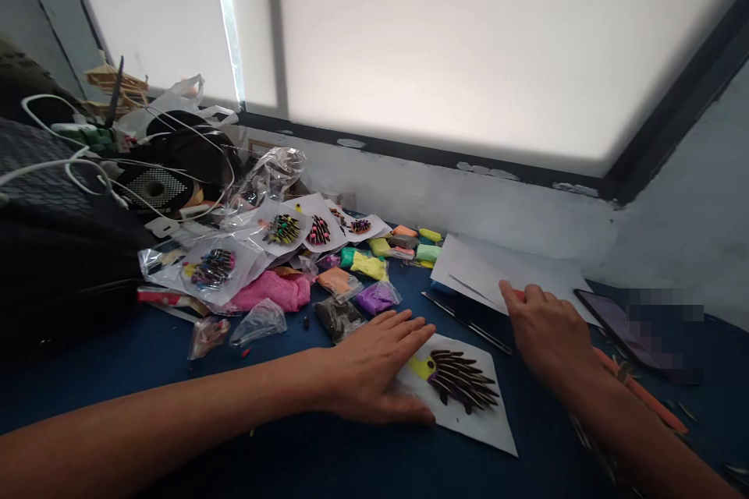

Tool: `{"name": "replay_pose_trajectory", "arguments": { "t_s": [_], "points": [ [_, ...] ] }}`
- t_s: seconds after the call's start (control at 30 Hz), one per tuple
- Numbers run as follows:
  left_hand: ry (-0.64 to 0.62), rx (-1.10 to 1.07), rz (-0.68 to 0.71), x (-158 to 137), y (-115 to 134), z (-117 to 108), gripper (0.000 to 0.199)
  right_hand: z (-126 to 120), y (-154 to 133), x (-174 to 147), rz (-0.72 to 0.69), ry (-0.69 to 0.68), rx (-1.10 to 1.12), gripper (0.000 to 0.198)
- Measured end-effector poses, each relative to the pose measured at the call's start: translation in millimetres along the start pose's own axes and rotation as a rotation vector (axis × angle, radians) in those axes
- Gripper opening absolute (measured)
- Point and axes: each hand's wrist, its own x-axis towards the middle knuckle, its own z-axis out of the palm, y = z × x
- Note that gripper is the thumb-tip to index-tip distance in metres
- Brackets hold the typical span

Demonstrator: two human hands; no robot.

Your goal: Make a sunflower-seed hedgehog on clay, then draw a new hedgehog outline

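Note:
My left hand (383, 370) lies flat with its fingers stretched out, over the left part of a white paper sheet (488, 433). On that sheet is a hedgehog figure (462, 380) in what looks like modelling clay, with a yellow head, dark spines and a bit of purple. My right hand (544, 327) is closed above the front edge of a stack of white paper (515, 269). Something small and red (520, 295) shows at its fingers, mostly hidden by them. Between the two hands lies a pen (468, 323) on the blue table.
Bagged clay pieces (374, 298) in several colours lie behind my left hand, beside a pink cloth (272, 292). More paper sheets with hedgehog figures (284, 230) rest at the back left. A phone (623, 327) and an orange strip (649, 398) are at the right.

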Motion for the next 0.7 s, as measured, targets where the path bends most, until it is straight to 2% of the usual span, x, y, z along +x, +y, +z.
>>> {"name": "replay_pose_trajectory", "arguments": {
  "t_s": [0.03,0.1,0.23,0.4,0.53,0.7],
  "points": [
    [0.003,-0.002,0.006,0,-2,1,0.097,-1,-1,-5,-0.002,0.016,0.012,0.044],
    [0.007,-0.007,0.027,-1,-4,2,0.096,-3,-3,-16,-0.021,0.052,0.046,0.050],
    [0.031,-0.038,0.046,-3,-4,2,0.093,-7,-6,-32,-0.102,0.127,0.146,0.037],
    [0.059,-0.062,0.082,-2,-6,5,0.090,-19,-9,-31,-0.168,0.239,0.294,0.025],
    [0.085,-0.074,0.118,1,-8,7,0.087,-29,-17,-37,-0.333,0.276,0.418,0.022],
    [0.061,-0.151,0.111,-1,-1,-12,0.087,-29,-21,-60,-0.463,0.343,0.476,0.011]
  ]
}}
